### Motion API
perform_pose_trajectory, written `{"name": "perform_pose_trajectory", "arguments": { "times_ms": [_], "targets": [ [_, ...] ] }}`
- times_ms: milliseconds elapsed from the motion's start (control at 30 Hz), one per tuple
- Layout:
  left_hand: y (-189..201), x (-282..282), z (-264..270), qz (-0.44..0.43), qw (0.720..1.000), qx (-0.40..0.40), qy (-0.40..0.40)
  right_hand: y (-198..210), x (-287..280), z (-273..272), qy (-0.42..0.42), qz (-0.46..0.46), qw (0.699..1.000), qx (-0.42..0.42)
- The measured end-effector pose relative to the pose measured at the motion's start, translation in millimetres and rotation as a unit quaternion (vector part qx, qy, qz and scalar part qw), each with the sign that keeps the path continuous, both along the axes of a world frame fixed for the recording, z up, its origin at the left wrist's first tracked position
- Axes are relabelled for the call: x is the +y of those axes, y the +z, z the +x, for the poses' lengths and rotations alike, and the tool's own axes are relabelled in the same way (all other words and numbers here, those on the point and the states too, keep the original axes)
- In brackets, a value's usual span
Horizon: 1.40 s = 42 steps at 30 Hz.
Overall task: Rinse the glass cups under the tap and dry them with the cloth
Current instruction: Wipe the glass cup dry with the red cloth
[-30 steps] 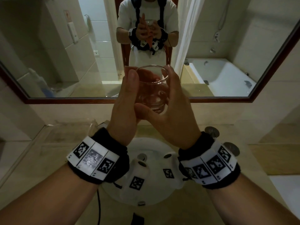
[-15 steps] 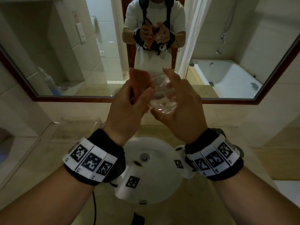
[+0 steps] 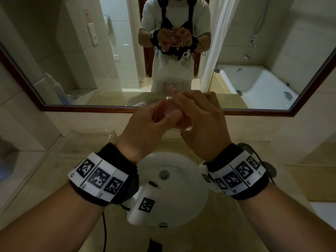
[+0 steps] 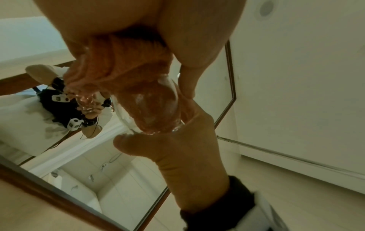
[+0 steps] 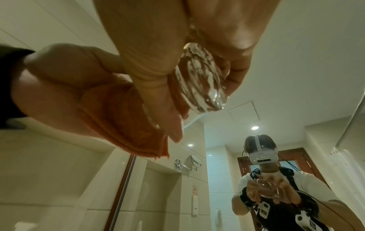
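At frame centre above the sink [image 3: 196, 202], right hand [image 3: 201, 128] cupped the tilted glass cup [image 4: 158, 107] while left hand [image 3: 145, 128] pinched the orange cloth [image 4: 126, 62] stuffed inside; best to twist the cup round the cloth, grip firm.

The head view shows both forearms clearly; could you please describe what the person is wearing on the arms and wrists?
Both forearms are bare, with no sleeves or gloves. The left wrist band and the right wrist band are black fabric cuffs, each carrying a row of white plates printed with square black-and-white markers. A white camera housing with one such marker hangs under the left wrist, and thin black cables trail from both bands.
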<state>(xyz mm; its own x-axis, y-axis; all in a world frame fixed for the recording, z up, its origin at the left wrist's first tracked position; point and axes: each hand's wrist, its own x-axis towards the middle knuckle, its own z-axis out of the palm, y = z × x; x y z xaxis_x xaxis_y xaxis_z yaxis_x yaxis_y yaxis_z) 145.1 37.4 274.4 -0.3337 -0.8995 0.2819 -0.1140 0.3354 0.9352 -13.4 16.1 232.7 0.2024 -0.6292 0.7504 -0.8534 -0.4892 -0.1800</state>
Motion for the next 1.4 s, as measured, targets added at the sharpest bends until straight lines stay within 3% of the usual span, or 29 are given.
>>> {"name": "perform_pose_trajectory", "arguments": {
  "times_ms": [133,233,300,367,433,600,700,833,933,967,1067,1200,1267,1400],
  "targets": [
    [-4.3,-7.1,4.4,0.022,0.999,0.013,-0.021,-9.2,-5.8,3.2,0.035,0.001,0.999,-0.002],
    [-9.7,-10.0,7.9,0.037,0.998,0.041,-0.011,-7.9,-5.6,-0.8,0.111,0.113,0.985,-0.069],
    [-12.5,-12.2,11.7,0.042,0.998,0.047,0.001,0.5,-5.1,-4.4,0.135,0.220,0.951,-0.170],
    [-13.0,-15.1,13.2,0.054,0.997,0.052,-0.001,10.8,-4.9,-5.0,0.127,0.337,0.895,-0.265],
    [-12.5,-18.2,13.7,0.050,0.997,0.050,-0.008,14.7,-6.9,-4.4,0.135,0.375,0.863,-0.310],
    [-16.9,-32.0,17.6,0.080,0.995,0.043,0.043,6.1,-16.5,-8.7,0.175,0.274,0.907,-0.269],
    [-16.5,-36.7,16.4,0.096,0.993,0.067,0.032,0.6,-18.5,-13.7,0.206,0.194,0.931,-0.230],
    [-17.6,-39.3,15.7,0.067,0.995,0.067,0.015,4.5,-19.2,-13.3,0.170,0.226,0.919,-0.276],
    [-14.6,-38.8,11.9,0.038,0.997,0.062,0.012,16.3,-16.8,-12.0,0.149,0.353,0.857,-0.346],
    [-13.7,-39.2,11.0,0.038,0.997,0.069,0.010,19.4,-15.9,-12.6,0.152,0.365,0.849,-0.350],
    [-10.1,-42.0,11.1,0.066,0.992,0.102,0.015,23.4,-13.4,-14.3,0.177,0.330,0.865,-0.333],
    [-4.3,-47.7,11.7,0.113,0.983,0.143,0.009,15.9,-18.1,-19.4,0.192,0.211,0.928,-0.238],
    [-2.8,-48.1,10.5,0.106,0.984,0.142,0.007,18.0,-17.3,-19.7,0.206,0.201,0.923,-0.254],
    [0.8,-45.3,5.5,0.052,0.992,0.117,-0.002,31.3,-12.8,-15.3,0.183,0.271,0.892,-0.311]
  ]
}}
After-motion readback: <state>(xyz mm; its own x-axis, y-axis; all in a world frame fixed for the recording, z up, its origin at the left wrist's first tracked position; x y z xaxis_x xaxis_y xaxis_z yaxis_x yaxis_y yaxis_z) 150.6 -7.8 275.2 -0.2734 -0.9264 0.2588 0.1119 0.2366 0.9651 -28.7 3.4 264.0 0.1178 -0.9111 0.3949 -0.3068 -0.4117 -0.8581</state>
